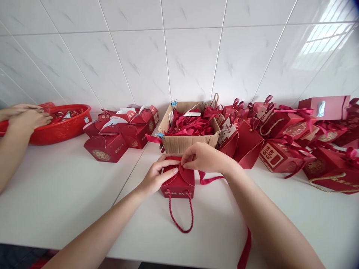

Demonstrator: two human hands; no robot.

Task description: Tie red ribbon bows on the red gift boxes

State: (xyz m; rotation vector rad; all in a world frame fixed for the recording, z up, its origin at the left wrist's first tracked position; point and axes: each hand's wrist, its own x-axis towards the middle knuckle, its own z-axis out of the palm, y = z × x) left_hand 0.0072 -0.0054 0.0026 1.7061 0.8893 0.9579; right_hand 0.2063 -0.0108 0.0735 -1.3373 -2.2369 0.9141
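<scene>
A small red gift box [182,183] with a twisted rope handle [181,227] sits on the white table in front of me. My left hand [158,172] rests on the box's left side, thumb on the folded top flaps. The fingertips of my right hand [198,158] pinch together at the slot in the top. A dark red ribbon [211,181] trails from the box's right side under my right forearm, and a length of it hangs over the table's front edge. What my right fingertips hold is too small to make out.
Behind the box stands a cardboard carton [190,144] of red ribbons. Red boxes [108,147] are grouped left of it, ribboned boxes [283,155] right. At far left, another person's hands [30,117] work over a red basin [63,130]. A tiled wall rises behind.
</scene>
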